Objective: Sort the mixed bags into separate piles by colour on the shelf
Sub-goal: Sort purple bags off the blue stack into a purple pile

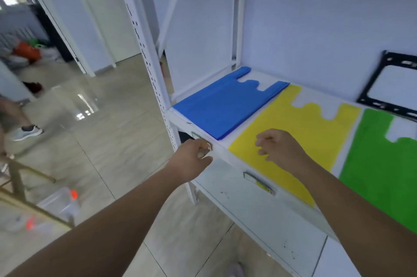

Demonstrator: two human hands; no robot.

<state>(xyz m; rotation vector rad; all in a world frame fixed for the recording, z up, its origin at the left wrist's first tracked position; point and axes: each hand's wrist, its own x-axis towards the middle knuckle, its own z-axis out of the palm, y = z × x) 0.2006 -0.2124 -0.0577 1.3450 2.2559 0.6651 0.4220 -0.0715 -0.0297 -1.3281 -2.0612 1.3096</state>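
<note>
Three flat piles of bags lie side by side on the white shelf (230,150): a blue pile (223,105) at the left, a yellow pile (300,127) in the middle, a green pile (383,163) at the right. My left hand (191,159) is at the shelf's front edge below the blue pile, fingers curled against the edge near a clear label holder. My right hand (282,148) hovers over the near part of the yellow pile, fingers loosely curled, holding nothing.
A black metal frame (388,87) leans against the back wall at the right. The perforated white upright (144,55) stands left of the shelf. A clear plastic box (61,202) sits on the tiled floor. Another person's leg and shoe (24,132) are at the far left.
</note>
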